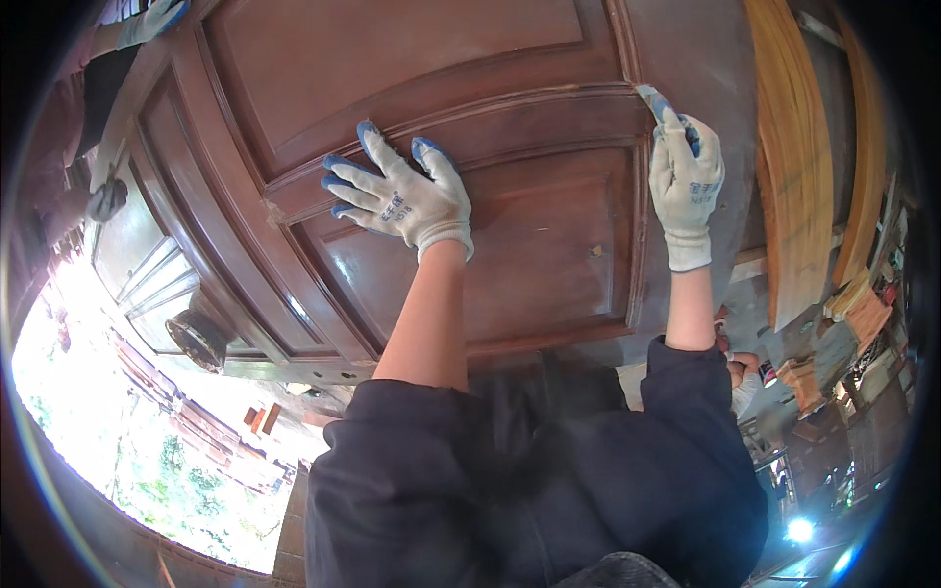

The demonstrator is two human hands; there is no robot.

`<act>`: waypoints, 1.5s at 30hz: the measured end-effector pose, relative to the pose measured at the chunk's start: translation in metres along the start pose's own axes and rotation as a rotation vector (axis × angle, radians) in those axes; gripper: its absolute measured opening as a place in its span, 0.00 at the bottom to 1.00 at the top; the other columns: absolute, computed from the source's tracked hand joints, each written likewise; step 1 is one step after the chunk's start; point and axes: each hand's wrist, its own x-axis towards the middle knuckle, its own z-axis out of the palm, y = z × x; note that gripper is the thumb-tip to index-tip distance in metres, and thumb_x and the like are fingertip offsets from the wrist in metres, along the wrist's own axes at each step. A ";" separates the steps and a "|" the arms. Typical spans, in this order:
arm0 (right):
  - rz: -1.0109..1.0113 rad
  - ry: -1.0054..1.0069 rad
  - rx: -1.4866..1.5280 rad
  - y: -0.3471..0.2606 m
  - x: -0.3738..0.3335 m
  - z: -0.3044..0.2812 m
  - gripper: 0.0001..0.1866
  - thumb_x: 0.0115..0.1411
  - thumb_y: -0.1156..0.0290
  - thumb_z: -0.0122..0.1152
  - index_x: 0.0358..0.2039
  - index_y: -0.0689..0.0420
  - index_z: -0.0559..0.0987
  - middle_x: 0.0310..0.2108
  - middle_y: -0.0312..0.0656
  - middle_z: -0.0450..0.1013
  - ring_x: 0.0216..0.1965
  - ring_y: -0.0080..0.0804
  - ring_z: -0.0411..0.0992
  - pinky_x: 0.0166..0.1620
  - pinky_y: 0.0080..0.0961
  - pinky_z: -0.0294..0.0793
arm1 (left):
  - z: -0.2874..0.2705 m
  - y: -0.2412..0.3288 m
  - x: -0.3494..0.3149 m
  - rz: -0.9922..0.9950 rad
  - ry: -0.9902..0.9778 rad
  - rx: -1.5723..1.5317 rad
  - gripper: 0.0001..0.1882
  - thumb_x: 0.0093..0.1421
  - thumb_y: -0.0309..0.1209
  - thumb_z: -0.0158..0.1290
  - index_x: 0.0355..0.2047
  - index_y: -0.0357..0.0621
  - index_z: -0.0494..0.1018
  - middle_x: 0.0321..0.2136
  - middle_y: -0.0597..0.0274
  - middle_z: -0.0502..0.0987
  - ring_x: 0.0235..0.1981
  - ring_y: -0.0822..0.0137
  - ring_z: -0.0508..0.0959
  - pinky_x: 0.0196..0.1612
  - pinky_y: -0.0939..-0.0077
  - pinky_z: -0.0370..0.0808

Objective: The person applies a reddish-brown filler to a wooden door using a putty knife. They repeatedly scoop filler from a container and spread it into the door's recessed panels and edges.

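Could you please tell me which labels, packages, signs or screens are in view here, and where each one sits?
Left glove: small dark printed mark on the white back, hand flat on the brown door.
Right glove: similar dark printed mark on the white back, near the door's right edge.
No packages, signs or screens can be made out.

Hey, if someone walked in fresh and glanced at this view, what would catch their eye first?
First, the big reddish-brown panelled wooden door filling the upper middle of the view. Next, the two white gloves with blue fingertips: the left hand lies flat with spread fingers on the door's moulding, while the right hand pinches a small grey piece against the moulding at the panel's right corner. Another person's gloved hand touches the door at top left.
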 end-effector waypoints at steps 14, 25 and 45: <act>-0.119 -0.103 -0.069 0.010 0.011 -0.009 0.19 0.56 0.75 0.66 0.50 0.47 0.81 0.40 0.40 0.73 0.39 0.38 0.73 0.40 0.35 0.75 | 0.000 0.000 0.000 0.008 -0.024 0.020 0.34 0.67 0.50 0.40 0.71 0.58 0.50 0.70 0.30 0.41 0.72 0.32 0.38 0.70 0.36 0.36; -0.159 -0.165 -0.069 0.011 0.027 -0.028 0.17 0.57 0.73 0.66 0.48 0.47 0.82 0.40 0.40 0.73 0.38 0.39 0.73 0.40 0.36 0.75 | 0.005 -0.003 0.001 0.025 0.006 -0.018 0.35 0.65 0.51 0.42 0.70 0.55 0.53 0.69 0.26 0.43 0.71 0.29 0.39 0.68 0.32 0.39; -0.145 -0.313 -0.359 -0.024 0.049 -0.048 0.20 0.60 0.72 0.62 0.53 0.43 0.79 0.38 0.40 0.71 0.37 0.38 0.74 0.38 0.35 0.78 | 0.006 -0.002 0.001 0.036 0.046 -0.054 0.35 0.63 0.49 0.47 0.68 0.55 0.57 0.68 0.27 0.45 0.69 0.26 0.41 0.66 0.25 0.43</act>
